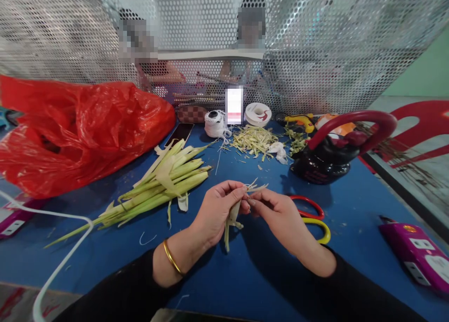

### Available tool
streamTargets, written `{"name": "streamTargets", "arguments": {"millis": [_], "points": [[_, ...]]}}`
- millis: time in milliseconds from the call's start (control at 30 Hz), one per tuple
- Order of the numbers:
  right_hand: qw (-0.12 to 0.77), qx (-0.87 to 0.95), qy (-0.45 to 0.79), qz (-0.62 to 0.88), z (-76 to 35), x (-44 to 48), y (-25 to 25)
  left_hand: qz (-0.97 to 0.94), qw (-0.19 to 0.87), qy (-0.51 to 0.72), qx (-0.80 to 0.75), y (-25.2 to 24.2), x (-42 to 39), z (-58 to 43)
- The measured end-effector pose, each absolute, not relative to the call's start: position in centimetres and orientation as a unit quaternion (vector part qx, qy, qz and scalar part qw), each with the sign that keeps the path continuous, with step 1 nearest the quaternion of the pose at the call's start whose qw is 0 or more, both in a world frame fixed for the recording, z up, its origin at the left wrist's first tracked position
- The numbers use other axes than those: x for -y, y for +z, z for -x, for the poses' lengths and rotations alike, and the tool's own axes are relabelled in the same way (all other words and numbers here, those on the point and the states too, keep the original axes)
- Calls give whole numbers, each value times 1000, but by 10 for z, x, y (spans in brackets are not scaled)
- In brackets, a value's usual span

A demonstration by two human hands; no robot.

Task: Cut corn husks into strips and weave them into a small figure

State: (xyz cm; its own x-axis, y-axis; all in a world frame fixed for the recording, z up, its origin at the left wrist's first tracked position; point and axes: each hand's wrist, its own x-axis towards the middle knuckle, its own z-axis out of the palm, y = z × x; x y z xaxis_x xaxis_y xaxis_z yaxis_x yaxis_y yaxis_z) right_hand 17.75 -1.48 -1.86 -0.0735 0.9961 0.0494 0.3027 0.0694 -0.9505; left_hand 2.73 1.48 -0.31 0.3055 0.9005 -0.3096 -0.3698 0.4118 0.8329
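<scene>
Black sleeves run up from the near edge to both hands above the blue table top. A thin gold bangle circles the left wrist. The left hand is closed around a pale yellow-green folded leaf strip, whose tail hangs down below the palm. The right hand pinches the strip's upper end with fingertips, just beside the left thumb. At 3 o'clock from the right hand, partly under it, lie scissors with red and yellow loop handles. At 10 o'clock from the hands lies a bundle of long green-yellow leaves. Farther, at 12 o'clock, sits a heap of leaf trimmings, then a white spool of thread. A crumpled red plastic bag fills the far left.
</scene>
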Motion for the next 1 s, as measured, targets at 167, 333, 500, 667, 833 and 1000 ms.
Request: {"name": "streamTargets", "arguments": {"millis": [167, 333, 500, 667, 833, 1000], "points": [[401, 709, 223, 536, -178, 24, -7, -397, 669, 437, -452, -5, -17, -27], [361, 793, 12, 491, -180, 28, -5, -456, 644, 394, -472, -4, -15, -27], [301, 815, -72, 490, -184, 26, -9, -543, 597, 359, -468, -2, -12, -26], [308, 784, 2, 539, -185, 23, -8, -617, 515, 350, -481, -4, -11, -24], [352, 730, 123, 573, -184, 22, -9, -683, 435, 349, -472, -8, -10, -23], [401, 660, 254, 582, -182, 20, -10, -721, 378, 365, -451, -8, -8, -22]]}}
